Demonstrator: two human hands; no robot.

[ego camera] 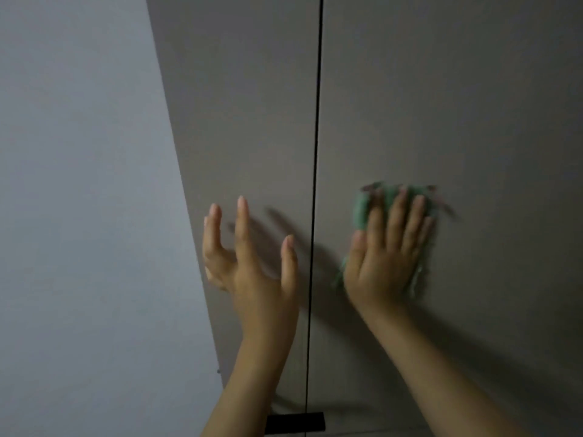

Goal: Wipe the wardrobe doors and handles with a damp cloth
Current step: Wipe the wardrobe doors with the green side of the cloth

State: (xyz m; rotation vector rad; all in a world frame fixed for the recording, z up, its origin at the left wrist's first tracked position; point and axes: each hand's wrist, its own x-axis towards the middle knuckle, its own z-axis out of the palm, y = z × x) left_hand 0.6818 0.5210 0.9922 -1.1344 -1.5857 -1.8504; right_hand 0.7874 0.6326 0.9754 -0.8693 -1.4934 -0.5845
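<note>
Two grey-brown wardrobe doors fill the view, the left door and the right door, split by a thin dark vertical gap. My right hand lies flat with straight fingers on a green cloth, pressing it against the right door. The cloth is blurred and peeks out above and beside the fingers. My left hand is raised in front of the left door, fingers spread and straight, holding nothing. A black handle sits at the bottom, across the gap.
A pale grey wall runs along the left, meeting the left door's slanted edge. The hands cast shadows on the doors around the gap.
</note>
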